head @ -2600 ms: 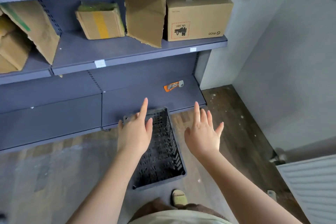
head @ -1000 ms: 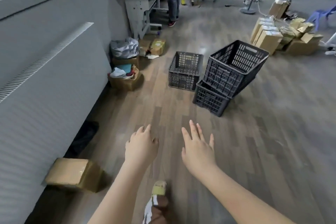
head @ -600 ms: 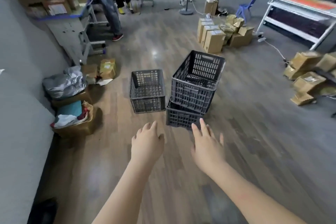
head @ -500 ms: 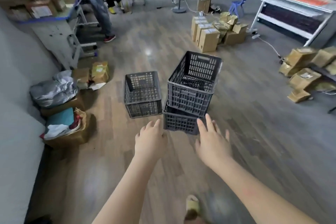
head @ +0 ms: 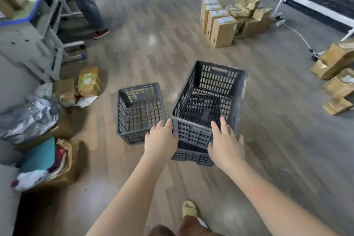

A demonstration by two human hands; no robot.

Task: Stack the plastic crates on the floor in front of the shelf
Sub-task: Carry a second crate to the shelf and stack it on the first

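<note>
Both hands, left (head: pixel 161 140) and right (head: pixel 226 145), spread open, empty, at the top crate (head: pixel 208 101), whose long axis points away, tilted on another crate (head: pixel 191 156).

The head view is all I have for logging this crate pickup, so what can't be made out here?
- Lower crate: mostly hidden under the tilted upper crate and both hands.
- Left hand and right hand: open at the near wall; actual contact unclear.
- Box labels: too small to read.
- Standing person: cut off by the top edge.
- Shelf: out of view.
</note>
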